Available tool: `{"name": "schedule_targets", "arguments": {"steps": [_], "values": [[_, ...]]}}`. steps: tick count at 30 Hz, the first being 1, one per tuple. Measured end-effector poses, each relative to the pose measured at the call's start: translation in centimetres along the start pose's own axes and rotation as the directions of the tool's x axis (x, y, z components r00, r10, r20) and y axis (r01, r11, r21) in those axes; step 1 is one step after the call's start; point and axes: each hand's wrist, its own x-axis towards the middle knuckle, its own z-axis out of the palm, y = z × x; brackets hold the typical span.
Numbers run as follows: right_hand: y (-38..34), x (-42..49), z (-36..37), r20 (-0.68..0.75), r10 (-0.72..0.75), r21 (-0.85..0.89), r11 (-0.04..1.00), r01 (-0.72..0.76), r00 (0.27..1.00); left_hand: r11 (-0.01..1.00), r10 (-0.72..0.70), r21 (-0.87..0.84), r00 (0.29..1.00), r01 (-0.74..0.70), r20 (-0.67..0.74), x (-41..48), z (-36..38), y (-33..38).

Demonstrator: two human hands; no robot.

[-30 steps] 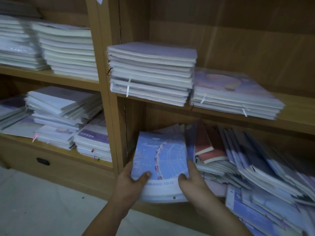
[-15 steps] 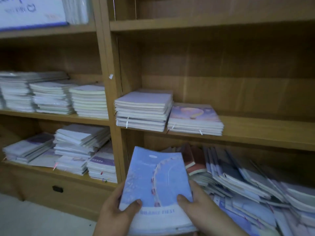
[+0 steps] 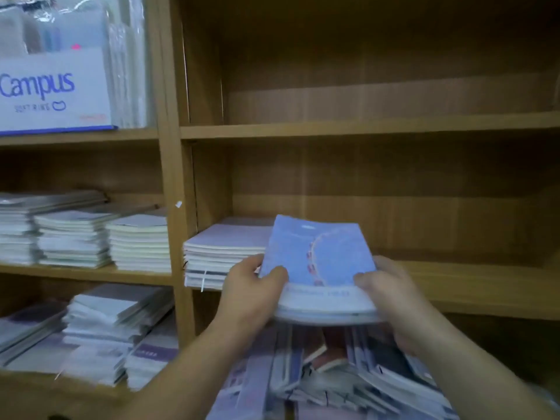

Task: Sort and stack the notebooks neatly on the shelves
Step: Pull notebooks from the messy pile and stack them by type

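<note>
Left hand [image 3: 251, 287]: blue, seemingly wheel-printed notebooks [image 3: 318, 256]

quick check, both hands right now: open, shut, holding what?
Left hand: closed, gripping the left edge of the small stack of blue-covered paper notebooks, thumb on top.
Right hand: closed, gripping the right edge of the same stack.

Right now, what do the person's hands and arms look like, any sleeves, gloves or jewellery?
The left hand and right hand are bare: no gloves, rings or watch visible. Both forearms are bare too; no sleeve reaches into view.
</note>
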Motion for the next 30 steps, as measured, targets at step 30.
{"name": "schedule_targets", "arguments": {"steps": [30], "values": [[9.7, 11.7, -1.6, 0.112, -0.164, -0.036, 0.985, 0.169, 0.98, 0.353, 0.303, 0.735, 0.814, -0.58, 0.496, 11.4, 2.2, -6.9]]}}
